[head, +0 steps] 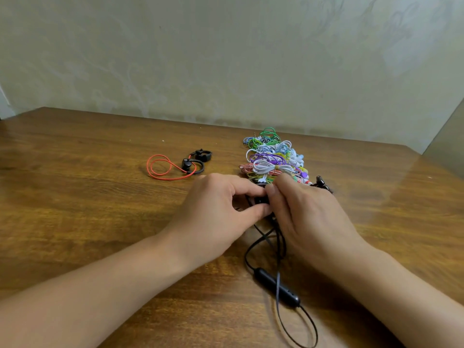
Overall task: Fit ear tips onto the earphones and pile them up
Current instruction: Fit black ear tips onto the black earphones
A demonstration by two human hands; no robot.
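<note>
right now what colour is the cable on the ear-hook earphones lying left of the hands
Red cable with black ear hooks, clearest in the head view.

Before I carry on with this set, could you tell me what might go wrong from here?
Both hands, left hand and right hand, pinch the black earbud, hiding it, so a small tip could slip off unnoticed. The black cable loops under the right wrist and may snag or drag its inline remote. The colourful earphone pile lies just beyond the fingers and could be knocked apart.
</note>
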